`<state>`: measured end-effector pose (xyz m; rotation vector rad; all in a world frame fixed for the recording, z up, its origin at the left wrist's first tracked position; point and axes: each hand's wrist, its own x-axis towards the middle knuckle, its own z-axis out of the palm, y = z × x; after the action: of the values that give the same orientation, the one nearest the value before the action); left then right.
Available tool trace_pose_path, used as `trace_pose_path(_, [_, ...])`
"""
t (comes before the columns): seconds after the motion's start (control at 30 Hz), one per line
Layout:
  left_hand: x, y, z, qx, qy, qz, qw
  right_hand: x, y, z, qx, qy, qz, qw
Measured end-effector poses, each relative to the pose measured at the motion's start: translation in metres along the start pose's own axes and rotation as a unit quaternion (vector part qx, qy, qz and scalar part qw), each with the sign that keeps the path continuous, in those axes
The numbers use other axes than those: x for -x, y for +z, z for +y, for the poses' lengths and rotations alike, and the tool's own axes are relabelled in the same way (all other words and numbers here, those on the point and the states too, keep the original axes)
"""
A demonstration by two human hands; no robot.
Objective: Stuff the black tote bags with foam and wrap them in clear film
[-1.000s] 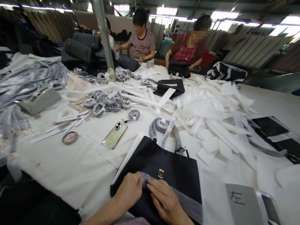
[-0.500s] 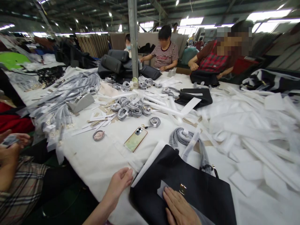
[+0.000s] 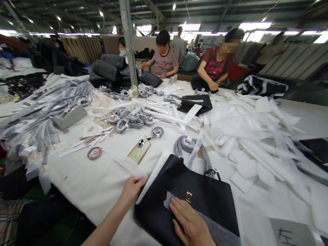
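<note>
A black handbag with a gold clasp lies flat on the white-covered table before me. My right hand rests on its front, fingers stretched flat over a small grey piece of sheet. Clear film shows beside that hand. A white sheet sticks out along the bag's left edge. There my left hand has thumb and fingers pressed together at the sheet's edge; what they pinch is unclear. Grey wrapped straps lie beyond the bag.
A phone, a tape roll, coiled straps and a grey tape dispenser lie further off. White wrapping is heaped at right, a marked grey card nearer. Co-workers handle bags across the table around a metal post.
My view has turned right, so the scene sits further left. My hands keep nearly the same places on the bag. The far-right co-worker's raised hand has come down to the black bag.
</note>
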<state>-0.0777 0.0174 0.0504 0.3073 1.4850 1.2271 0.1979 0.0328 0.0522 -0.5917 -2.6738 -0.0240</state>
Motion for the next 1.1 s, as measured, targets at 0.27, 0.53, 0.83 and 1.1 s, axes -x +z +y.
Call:
trace_pose_path(0.27, [0.001, 0.020, 0.009, 0.086, 0.041, -0.051, 0.994, 0.002, 0.003, -0.001, -0.003, 0.008, -0.028, 1.000])
trace_pose_path(0.53, [0.038, 0.032, -0.008, -0.159, 0.302, -0.033, 0.939, 0.001, 0.001, -0.004, -0.051, 0.030, -0.021, 0.998])
trace_pose_path(0.83, [0.048, 0.050, -0.046, -0.405, 0.591, -0.102, 0.690, -0.003, -0.007, -0.007, -0.093, 0.063, -0.041, 0.993])
trace_pose_path(1.1, [0.048, 0.074, -0.068, -0.434, 0.613, -0.166, 0.639, 0.001, 0.004, -0.011, -0.163, 0.089, 0.018, 0.982])
